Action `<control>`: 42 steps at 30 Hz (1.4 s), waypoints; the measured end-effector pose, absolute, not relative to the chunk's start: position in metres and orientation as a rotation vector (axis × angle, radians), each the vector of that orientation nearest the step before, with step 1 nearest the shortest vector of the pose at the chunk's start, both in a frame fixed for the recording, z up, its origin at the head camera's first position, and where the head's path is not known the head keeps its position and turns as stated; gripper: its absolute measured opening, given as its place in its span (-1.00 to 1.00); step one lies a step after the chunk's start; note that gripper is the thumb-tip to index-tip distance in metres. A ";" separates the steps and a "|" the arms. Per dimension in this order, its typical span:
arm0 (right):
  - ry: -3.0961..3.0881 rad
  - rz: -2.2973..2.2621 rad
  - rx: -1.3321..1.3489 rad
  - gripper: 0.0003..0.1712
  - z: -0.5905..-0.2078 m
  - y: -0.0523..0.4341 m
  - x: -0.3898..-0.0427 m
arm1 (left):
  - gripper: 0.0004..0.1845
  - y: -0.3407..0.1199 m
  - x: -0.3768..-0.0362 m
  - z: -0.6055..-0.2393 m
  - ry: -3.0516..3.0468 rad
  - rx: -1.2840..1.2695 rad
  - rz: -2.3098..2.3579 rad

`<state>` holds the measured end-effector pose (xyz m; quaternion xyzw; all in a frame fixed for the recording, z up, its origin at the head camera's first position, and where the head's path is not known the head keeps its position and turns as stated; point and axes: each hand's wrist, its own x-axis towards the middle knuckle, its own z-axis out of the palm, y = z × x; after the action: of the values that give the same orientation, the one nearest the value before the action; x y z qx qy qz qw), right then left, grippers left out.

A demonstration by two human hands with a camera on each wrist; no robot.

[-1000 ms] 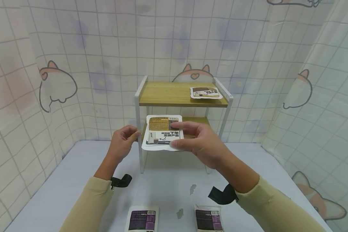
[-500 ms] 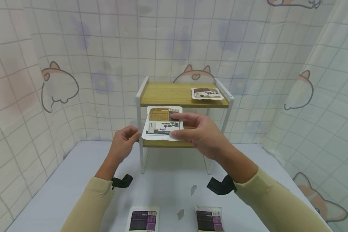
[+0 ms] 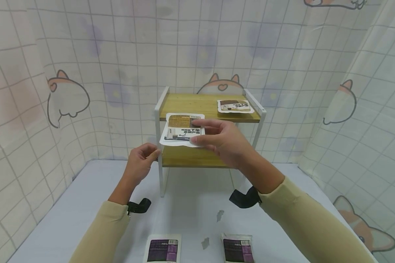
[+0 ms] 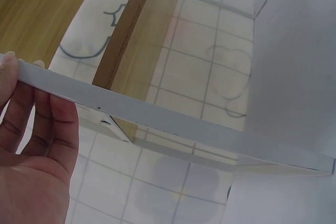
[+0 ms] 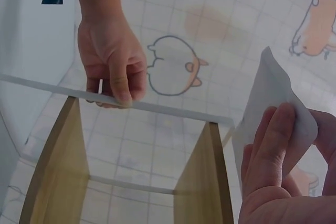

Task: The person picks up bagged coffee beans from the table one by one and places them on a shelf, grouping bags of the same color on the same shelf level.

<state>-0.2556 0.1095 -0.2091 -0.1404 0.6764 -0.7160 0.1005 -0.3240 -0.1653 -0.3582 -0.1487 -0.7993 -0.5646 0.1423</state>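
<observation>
1. Sachet [image 3: 183, 129], flat, white-edged with a brown and dark label: pinched at its right edge by the right hand [image 3: 224, 140], thumb on top and fingers beneath, so it stays level. It is held in the air at the left front of the rack, between the two shelves and clear of both.
2. Left hand [image 3: 139, 164]: fingers and thumb curled round the rack's white front-left post [image 3: 157, 146], apparently to steady the frame.
3. Rack: two wooden shelves in a white frame, standing on the white table [image 3: 52, 219] against the back curtain. On the upper shelf [image 3: 191, 106], a matching sachet [image 3: 234, 106] lies flat at the right end; the left end is bare.
4. Two purple-labelled packets [image 3: 162, 250] [image 3: 237, 250]: flat on the table's near edge, side by side and apart, between the forearms.
</observation>
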 end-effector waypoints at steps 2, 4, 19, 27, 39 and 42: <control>2.005 -2.116 -0.405 -0.47 -0.209 0.108 -0.258 | -0.77 -0.165 -0.324 -0.358 -2.308 -0.426 -1.630; 2.001 -2.118 -0.406 -0.48 -0.208 0.107 -0.260 | -0.77 -0.165 -0.324 -0.358 -2.310 -0.420 -1.633; 1.920 -2.222 -0.365 -0.50 -0.203 0.100 -0.274 | -0.74 -0.166 -0.325 -0.359 -2.314 -0.421 -1.648; 1.909 -2.261 -0.363 -0.56 -0.202 0.097 -0.279 | -0.75 -0.167 -0.326 -0.360 -2.311 -0.433 -1.648; 1.917 -2.293 -0.299 -0.62 -0.198 0.093 -0.290 | -0.74 -0.166 -0.326 -0.361 -2.299 -0.449 -1.653; 1.920 -2.289 -0.301 -0.62 -0.197 0.093 -0.292 | -0.74 -0.166 -0.326 -0.361 -2.297 -0.453 -1.653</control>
<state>-0.2924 0.0927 -0.1975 -0.1001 0.6379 -0.7605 0.0691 -0.3264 -0.1664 -0.3605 -0.1566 -0.7939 -0.5713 0.1373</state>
